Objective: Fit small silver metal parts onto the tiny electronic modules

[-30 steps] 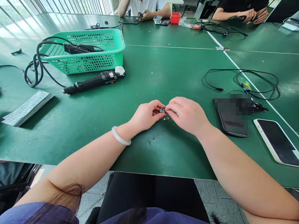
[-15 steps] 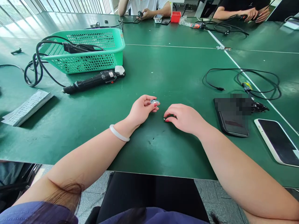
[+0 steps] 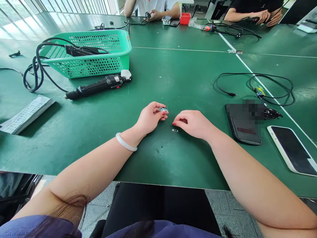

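My left hand (image 3: 150,116) is closed, pinching a small circuit board (image 3: 163,109) with pale and bluish markings between thumb and fingers. To its right, my right hand (image 3: 193,123) hovers low over the green tabletop with thumb and index fingertip together, and I see nothing between them. Just below those fingertips a tiny rectangular metal-edged piece (image 3: 174,130) lies flat on the table, apart from the hand. Its exact kind is too small to make out.
A green basket (image 3: 86,64) with cables and a black electric screwdriver (image 3: 99,86) are at left, near a folded paper stack (image 3: 27,114). On the right lie a coiled cable (image 3: 269,75), a black phone (image 3: 244,132) and a white-framed phone (image 3: 292,148). Two people sit across the table.
My right fingers have let go of the tiny rectangular piece, which now shows on the table below them. They have lifted slightly. My left hand stays nearly still with the circuit board.
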A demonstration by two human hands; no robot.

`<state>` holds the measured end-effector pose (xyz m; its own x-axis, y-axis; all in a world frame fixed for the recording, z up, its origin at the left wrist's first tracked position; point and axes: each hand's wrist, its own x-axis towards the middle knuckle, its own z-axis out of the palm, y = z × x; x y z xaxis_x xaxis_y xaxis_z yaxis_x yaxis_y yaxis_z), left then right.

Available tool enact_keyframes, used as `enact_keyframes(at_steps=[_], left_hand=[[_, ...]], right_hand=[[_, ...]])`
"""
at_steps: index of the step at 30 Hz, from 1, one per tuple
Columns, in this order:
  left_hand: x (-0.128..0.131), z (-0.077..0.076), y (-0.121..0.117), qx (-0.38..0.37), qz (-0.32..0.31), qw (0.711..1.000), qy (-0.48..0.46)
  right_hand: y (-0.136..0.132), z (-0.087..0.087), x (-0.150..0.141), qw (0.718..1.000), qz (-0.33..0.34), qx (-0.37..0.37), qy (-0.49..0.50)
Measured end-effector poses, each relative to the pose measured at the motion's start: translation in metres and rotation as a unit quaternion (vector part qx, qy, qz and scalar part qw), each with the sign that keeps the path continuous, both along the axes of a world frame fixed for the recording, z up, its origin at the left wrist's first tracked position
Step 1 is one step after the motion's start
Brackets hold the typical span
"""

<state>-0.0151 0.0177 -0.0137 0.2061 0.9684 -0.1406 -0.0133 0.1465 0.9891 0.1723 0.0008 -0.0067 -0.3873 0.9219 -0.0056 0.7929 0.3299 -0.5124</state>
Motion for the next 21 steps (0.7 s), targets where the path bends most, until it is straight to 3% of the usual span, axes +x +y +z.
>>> enact_keyframes(at_steps=[4, 13, 17, 21], left_hand=[[0.0, 0.0, 0.0, 0.002, -0.006, 1.0, 0.007], [0.0, 0.001, -0.002, 0.01, -0.01, 1.0, 0.019], [0.0, -0.001, -0.001, 0.022, -0.013, 0.999, 0.022], [0.002, -0.001, -0.004, 0.039, -0.028, 0.998, 0.039]], right_hand=[[-0.003, 0.008, 0.006, 0.997, 0.041, -0.062, -0.019], [-0.002, 0.004, 0.003, 0.999, 0.033, -0.034, -0.015], [-0.002, 0.005, 0.003, 0.998, -0.046, 0.048, 0.009], [-0.008, 0.009, -0.006, 0.97, -0.151, 0.147, 0.118]])
